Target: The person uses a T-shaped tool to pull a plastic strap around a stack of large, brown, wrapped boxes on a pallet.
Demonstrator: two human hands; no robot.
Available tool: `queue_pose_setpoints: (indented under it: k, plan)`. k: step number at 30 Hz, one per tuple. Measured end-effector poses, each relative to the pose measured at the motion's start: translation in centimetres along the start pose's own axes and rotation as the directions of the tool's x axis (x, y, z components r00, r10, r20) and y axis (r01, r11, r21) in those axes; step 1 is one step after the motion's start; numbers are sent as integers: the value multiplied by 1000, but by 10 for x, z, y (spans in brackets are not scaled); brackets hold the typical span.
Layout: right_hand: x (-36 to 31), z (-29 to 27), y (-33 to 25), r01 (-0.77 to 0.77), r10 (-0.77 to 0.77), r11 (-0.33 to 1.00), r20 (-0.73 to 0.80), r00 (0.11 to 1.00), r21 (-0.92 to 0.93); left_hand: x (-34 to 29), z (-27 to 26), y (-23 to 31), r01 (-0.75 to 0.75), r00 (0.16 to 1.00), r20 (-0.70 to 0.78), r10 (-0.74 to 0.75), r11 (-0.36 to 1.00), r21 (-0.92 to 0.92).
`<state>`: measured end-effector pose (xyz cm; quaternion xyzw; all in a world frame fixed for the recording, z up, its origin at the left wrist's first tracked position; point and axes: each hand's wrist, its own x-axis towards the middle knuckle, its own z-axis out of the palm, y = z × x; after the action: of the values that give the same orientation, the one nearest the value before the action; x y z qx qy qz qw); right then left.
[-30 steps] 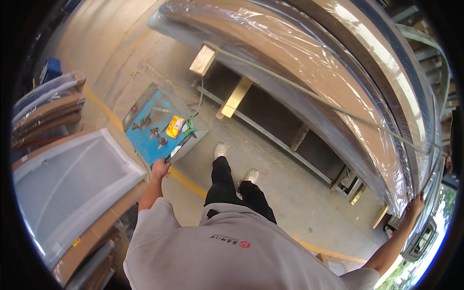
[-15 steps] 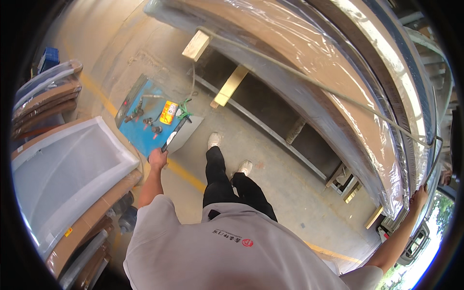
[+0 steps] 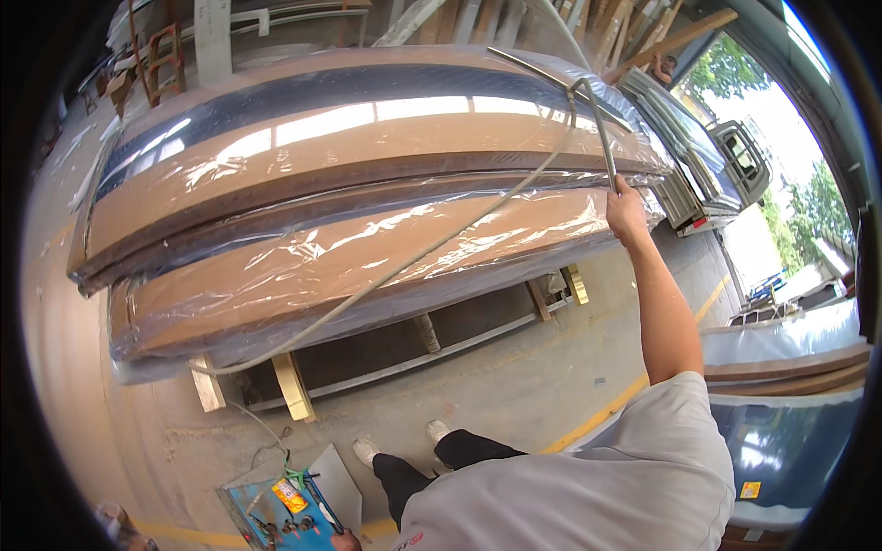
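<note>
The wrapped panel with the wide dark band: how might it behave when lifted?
The wrapped panel is probably heavy, being far larger than the right hand. Its shiny clear film suggests it may feel slippery.

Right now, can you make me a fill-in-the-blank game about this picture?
The rod is in the ____ hand.
The left hand is at the tray, whose main colour is ____.
The number of shoes showing is ____.
The trousers' colour is ____.
Missing words: right; blue; two; black.
</note>
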<state>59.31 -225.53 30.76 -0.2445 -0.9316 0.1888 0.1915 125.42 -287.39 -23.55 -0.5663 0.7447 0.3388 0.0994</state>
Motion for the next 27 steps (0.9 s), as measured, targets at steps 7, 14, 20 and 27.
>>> queue_pose_setpoints:
  k: [7,14,20,27]
  plan:
    - [63,1,95,105,-128,982,-149,980,-157,-10,-26,67,-161,956,290,-31,773,614]
    - [195,-19,103,-87,88,996,-43,995,19,-88,65,186,-312,923,337,184,870,381]
    - [332,-23,159,31,-31,996,-2,1000,-80,-160,146,286,-410,869,383,313,889,205]
    - [453,-22,181,101,-94,985,53,994,-143,-197,195,337,-543,790,403,462,832,111]
